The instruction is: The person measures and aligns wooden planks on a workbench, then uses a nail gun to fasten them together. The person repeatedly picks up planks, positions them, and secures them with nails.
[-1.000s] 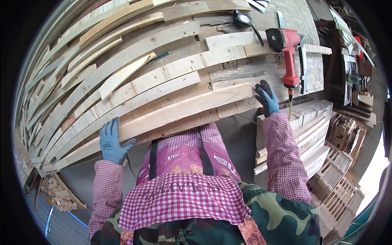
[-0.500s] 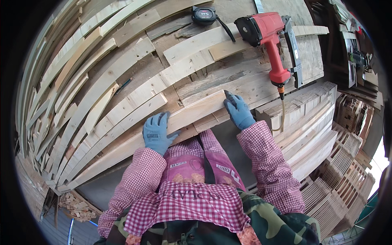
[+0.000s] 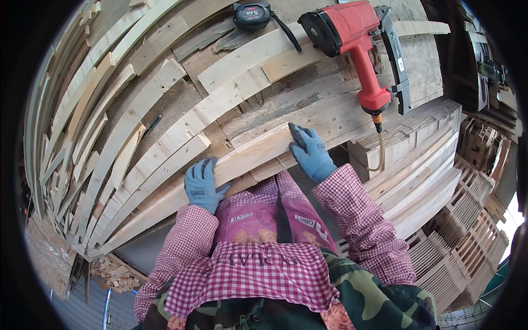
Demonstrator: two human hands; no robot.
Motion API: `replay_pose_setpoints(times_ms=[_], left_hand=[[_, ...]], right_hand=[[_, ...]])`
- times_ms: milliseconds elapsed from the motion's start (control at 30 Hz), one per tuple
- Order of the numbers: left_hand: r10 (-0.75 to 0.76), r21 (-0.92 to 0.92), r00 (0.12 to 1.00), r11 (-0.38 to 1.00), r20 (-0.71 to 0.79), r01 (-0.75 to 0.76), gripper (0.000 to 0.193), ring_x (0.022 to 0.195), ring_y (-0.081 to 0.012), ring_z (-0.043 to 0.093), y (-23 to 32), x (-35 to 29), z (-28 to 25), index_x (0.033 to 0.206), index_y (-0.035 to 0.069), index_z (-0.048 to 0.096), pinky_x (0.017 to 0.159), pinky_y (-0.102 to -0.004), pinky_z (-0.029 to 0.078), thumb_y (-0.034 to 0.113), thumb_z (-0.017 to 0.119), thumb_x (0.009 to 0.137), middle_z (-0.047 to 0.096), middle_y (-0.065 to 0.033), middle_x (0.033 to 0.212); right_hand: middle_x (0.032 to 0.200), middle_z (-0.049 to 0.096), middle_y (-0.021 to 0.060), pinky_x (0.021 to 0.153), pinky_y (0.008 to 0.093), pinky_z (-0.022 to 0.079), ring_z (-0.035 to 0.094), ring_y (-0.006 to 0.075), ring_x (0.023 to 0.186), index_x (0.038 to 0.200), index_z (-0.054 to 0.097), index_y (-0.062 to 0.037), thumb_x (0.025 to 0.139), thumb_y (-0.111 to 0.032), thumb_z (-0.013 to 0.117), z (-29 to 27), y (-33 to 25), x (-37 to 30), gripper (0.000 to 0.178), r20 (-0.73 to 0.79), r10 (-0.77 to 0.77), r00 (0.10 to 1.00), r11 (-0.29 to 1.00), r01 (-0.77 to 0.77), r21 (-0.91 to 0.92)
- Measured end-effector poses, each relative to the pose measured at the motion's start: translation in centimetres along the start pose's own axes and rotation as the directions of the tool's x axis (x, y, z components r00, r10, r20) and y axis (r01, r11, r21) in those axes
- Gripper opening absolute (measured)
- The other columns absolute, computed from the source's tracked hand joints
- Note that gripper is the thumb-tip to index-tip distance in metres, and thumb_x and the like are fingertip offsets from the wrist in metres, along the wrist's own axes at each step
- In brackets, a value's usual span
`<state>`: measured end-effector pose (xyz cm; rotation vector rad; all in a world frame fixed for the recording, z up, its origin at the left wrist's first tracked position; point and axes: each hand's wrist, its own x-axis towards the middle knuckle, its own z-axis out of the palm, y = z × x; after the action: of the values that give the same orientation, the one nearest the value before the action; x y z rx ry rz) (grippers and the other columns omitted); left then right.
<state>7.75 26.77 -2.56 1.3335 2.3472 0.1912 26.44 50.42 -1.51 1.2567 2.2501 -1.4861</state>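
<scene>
A pale wooden plank (image 3: pixel 250 154) lies along the near edge of the workbench, running from the lower left up toward the middle. My left hand (image 3: pixel 203 186), in a blue work glove, grips it partway along, fingers over the top and thumb at the near side. At the plank's right end, my right hand (image 3: pixel 312 153), gloved alike, holds the end corner with bent fingers. A longer curved wooden strip (image 3: pixel 206 110) lies just beyond. To the right of it rests a red and black nail gun (image 3: pixel 369 77), untouched, with a hose fitted to its handle.
A black tape measure (image 3: pixel 252 15) sits at the back of the bench. Several curved strips (image 3: pixel 118 121) fan out on the left, with a dark pencil-like stick (image 3: pixel 152 126) among them. Stacked boards (image 3: pixel 412 165) stand at the right; wood scraps (image 3: pixel 116 273) lie at lower left.
The view has shifted slightly, so the bench things sit a little farther left or higher in the picture. Both hands keep their hold on the plank.
</scene>
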Motion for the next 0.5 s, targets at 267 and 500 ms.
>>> replay_pose_setpoints(times_ms=[267, 500], left_hand=[[-0.011, 0.005, 1.0, 1.0, -0.002, 0.011, 0.071, 0.107, -0.0314, 0.047, 0.0, 0.1, 0.2, 0.12, 0.011, 0.05, 0.093, -0.043, 0.038, 0.034, 0.077, 0.059, 0.05, -0.0116, 0.115], [-0.058, 0.018, 0.998, 0.998, 0.014, 0.058, 0.076, 0.111, -0.0295, 0.045, -0.2, -0.2, 0.8, 0.124, 0.014, 0.048, 0.097, -0.0445, 0.034, 0.035, 0.079, 0.058, 0.048, -0.0088, 0.119]], right_hand=[[0.123, 0.047, 0.0196, 0.098, 0.0358, 0.04, 0.048, 0.034, 0.114, 0.135, 0.043, -0.0075, 0.076, -0.008, 0.056, -0.9, 0.3, 0.3, 0.061, 0.081, -0.031, 0.996, 0.999, 0.029, 0.021], [0.125, 0.047, 0.0202, 0.1, 0.0384, 0.039, 0.047, 0.0367, 0.115, 0.134, 0.043, -0.009, 0.074, -0.006, 0.056, -1.2, 0.1, 0.3, 0.062, 0.11, -0.026, 0.994, 0.994, 0.014, 0.105]])
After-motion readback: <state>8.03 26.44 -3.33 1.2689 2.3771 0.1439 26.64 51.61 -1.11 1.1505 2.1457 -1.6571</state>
